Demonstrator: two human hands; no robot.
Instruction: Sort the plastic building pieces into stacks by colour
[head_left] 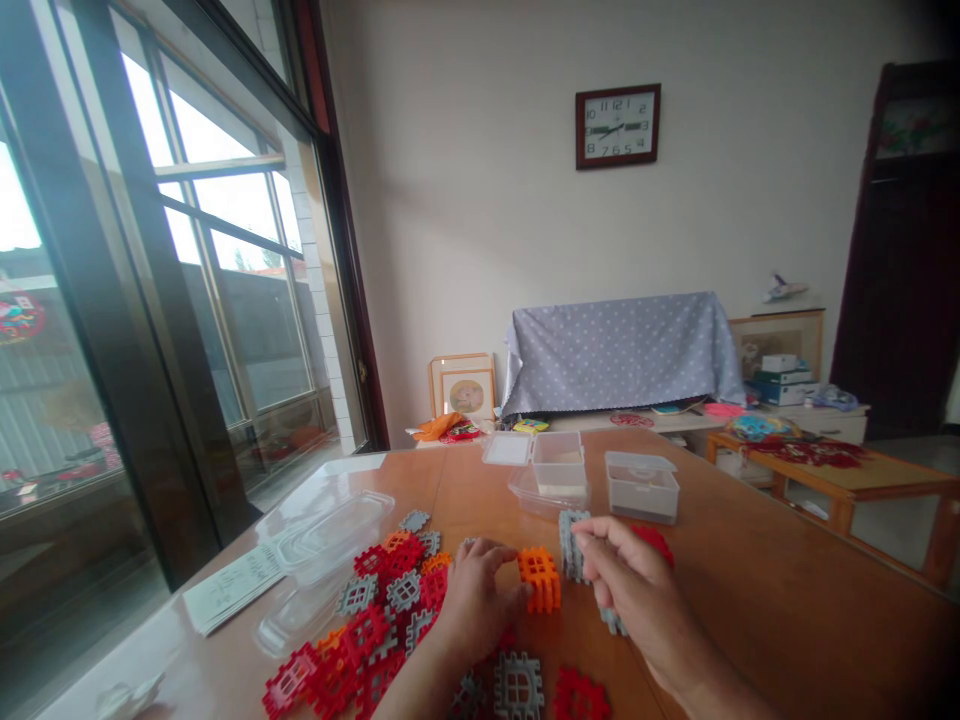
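Observation:
My right hand [626,575] pinches a grey stack of toothed plastic building pieces [574,545] between thumb and fingers. Left of it stands an orange block of the same toothed pieces [538,578]. My left hand [484,590] is beside that orange block, its thumb close to or touching it, fingers bent and apart. A loose pile of red pieces [367,632], grey and orange ones lies to the left of and under my left hand. Another grey piece [613,622] shows below my right hand, and red pieces [654,542] are partly hidden behind it.
Open clear plastic boxes [559,470] and another clear box [642,490] stand at the table's far side. Clear lids [337,530] and a handwritten paper pad [234,588] lie on the left. A grey piece [517,685] and a red piece [581,695] are near the front.

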